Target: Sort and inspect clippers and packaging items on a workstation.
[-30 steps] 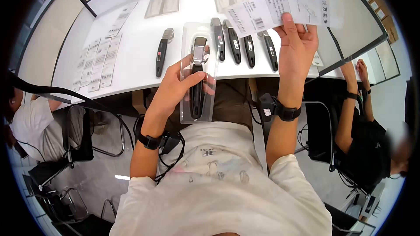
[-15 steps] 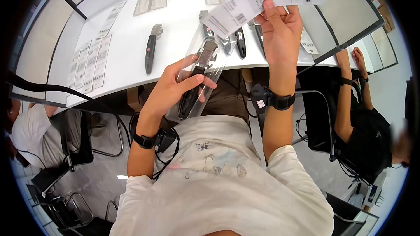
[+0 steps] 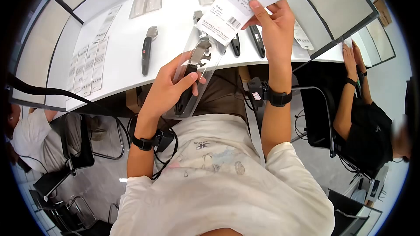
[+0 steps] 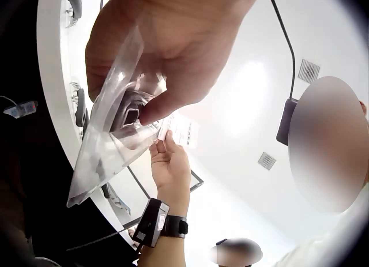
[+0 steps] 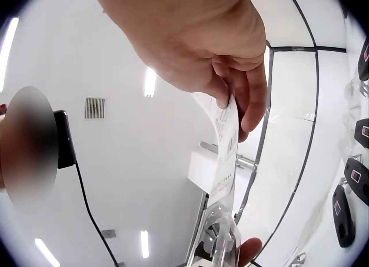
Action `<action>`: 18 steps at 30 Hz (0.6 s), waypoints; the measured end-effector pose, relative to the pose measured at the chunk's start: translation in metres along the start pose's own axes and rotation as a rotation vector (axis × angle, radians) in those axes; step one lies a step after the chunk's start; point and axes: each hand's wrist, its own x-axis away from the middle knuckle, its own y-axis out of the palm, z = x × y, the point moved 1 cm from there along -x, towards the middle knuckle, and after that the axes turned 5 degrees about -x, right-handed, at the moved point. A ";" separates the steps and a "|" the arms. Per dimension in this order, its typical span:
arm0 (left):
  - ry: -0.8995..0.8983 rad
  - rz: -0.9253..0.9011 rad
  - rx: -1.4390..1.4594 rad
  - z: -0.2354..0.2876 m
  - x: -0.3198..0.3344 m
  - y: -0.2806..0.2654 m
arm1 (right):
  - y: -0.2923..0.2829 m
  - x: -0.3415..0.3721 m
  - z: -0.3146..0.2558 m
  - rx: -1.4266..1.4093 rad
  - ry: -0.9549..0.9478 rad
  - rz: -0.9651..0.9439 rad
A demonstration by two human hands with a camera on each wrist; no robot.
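My left hand grips a clear plastic blister pack from its left side, thumb across the front. Inside lies a black-handled tool with a notched metal head, tilted up to the right. My right hand pinches a long white printed card, thumb on its printed face. The card slants down to the left, its lower end right at the pack's upper end. In the right wrist view, the bent card meets the top of the pack. My left fingers partly hide the handle.
Similar black-handled tools lie on the white table, one at left and several at right. Printed cards lie at far left, and clear plastic packs at the back. A partition stands at right, with another person beyond it.
The card has come down and left, from well above the pack to its upper end. The pack has tilted from upright to leaning right. Both hands keep their hold.
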 end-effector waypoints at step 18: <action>-0.085 -0.162 0.282 -0.013 0.000 0.012 | 0.003 0.002 0.021 -0.019 0.142 -0.080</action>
